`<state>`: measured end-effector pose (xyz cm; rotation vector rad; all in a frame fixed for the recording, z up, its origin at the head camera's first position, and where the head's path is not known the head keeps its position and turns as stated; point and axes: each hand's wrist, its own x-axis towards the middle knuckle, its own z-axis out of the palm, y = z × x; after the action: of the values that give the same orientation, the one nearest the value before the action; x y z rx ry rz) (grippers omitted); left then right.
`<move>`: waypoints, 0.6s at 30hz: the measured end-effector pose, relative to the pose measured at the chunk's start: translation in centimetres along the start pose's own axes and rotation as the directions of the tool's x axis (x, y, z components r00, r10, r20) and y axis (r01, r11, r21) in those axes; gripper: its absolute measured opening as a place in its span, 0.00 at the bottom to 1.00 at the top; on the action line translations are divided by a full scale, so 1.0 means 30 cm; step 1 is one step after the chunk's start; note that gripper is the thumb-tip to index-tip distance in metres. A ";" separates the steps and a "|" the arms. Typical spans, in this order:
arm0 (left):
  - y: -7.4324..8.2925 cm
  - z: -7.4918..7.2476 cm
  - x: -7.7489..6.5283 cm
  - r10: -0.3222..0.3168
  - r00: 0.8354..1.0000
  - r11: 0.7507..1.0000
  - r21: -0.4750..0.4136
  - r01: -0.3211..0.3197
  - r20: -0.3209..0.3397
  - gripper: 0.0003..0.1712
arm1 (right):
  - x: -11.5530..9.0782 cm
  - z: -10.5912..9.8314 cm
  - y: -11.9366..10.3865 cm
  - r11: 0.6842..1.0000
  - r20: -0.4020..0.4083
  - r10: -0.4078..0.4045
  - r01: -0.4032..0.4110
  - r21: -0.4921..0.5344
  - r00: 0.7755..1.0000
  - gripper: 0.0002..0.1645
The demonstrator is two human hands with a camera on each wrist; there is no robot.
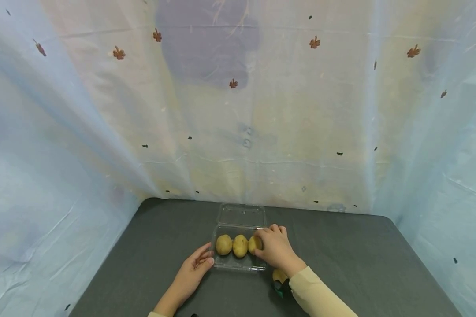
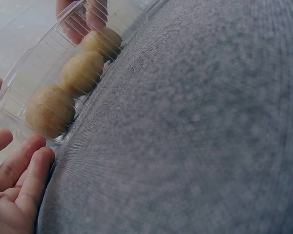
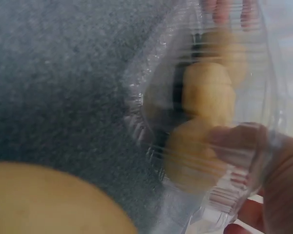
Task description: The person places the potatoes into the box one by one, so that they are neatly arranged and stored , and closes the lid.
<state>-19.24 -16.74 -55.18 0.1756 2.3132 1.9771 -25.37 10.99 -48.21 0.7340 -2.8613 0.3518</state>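
A clear plastic clamshell container (image 1: pixel 239 267) lies on the table, its lid (image 1: pixel 242 215) folded back away from me. Three potatoes stand in a row inside: a left potato (image 1: pixel 224 245), a middle potato (image 1: pixel 239 246) and a right potato (image 1: pixel 254 243). My right hand (image 1: pixel 277 247) reaches over the container's right side and holds the right potato between thumb and fingers; the right wrist view shows the thumb (image 3: pixel 239 139) against it. At the container's left end, my left hand (image 1: pixel 192 269) has its fingers extended, with fingertips (image 2: pixel 36 141) at the wall.
Another potato (image 1: pixel 279 276) lies beside my right forearm, partly hidden, with something black and green next to it. The dark grey table (image 1: pixel 174 229) runs back to a patterned pale curtain (image 1: pixel 262 110), which also hangs at both sides.
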 end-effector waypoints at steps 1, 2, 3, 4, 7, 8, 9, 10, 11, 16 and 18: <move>0.000 0.001 0.000 0.000 1.000 1.000 0.001 0.000 -0.002 0.34 | -0.005 -0.003 0.001 1.000 -0.008 -0.002 0.002 0.019 1.000 0.22; 0.001 0.001 0.000 -0.001 1.000 1.000 0.000 0.001 -0.003 0.34 | -0.010 -0.005 0.002 0.999 -0.017 -0.001 0.002 0.036 1.000 0.21; 0.001 0.001 0.001 -0.001 1.000 1.000 0.003 0.001 -0.004 0.34 | -0.015 -0.008 0.004 0.999 -0.025 0.002 0.000 0.054 1.000 0.21; 0.002 0.001 0.001 -0.001 1.000 1.000 0.008 0.001 -0.006 0.34 | -0.021 -0.012 0.006 0.997 -0.032 0.005 -0.003 0.078 0.999 0.21; 0.015 0.002 -0.004 -0.006 1.000 1.000 0.010 0.006 -0.009 0.34 | -0.039 -0.026 0.013 0.989 -0.058 0.015 -0.007 0.147 0.998 0.20; 0.031 0.003 -0.010 -0.006 1.000 1.000 0.008 0.006 -0.008 0.34 | -0.045 -0.032 0.017 0.986 -0.064 0.023 -0.012 0.164 0.998 0.20; 0.030 0.003 -0.008 -0.007 1.000 1.000 0.010 0.007 -0.008 0.35 | -0.051 -0.037 0.021 0.983 -0.065 0.028 -0.016 0.185 0.997 0.20; 0.029 0.003 -0.009 -0.006 1.000 1.000 0.011 0.006 -0.009 0.35 | -0.058 -0.043 0.025 0.979 -0.067 0.033 -0.018 0.202 0.997 0.20; 0.029 0.004 -0.009 -0.005 1.000 1.000 0.011 0.005 -0.012 0.34 | -0.064 -0.047 0.030 0.976 -0.068 0.036 -0.021 0.215 0.997 0.21; -0.005 0.006 0.003 0.005 1.000 0.999 0.035 -0.004 -0.024 0.32 | -0.105 -0.057 0.062 0.967 -0.062 0.067 -0.049 0.250 0.996 0.22; -0.007 0.007 0.005 0.002 1.000 0.999 0.041 -0.001 -0.022 0.32 | -0.127 -0.060 0.075 0.963 -0.064 0.082 -0.062 0.261 0.995 0.22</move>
<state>-19.37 -16.56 -55.43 0.1593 2.3696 1.9431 -23.00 15.09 -47.73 0.6427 -2.8073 0.7579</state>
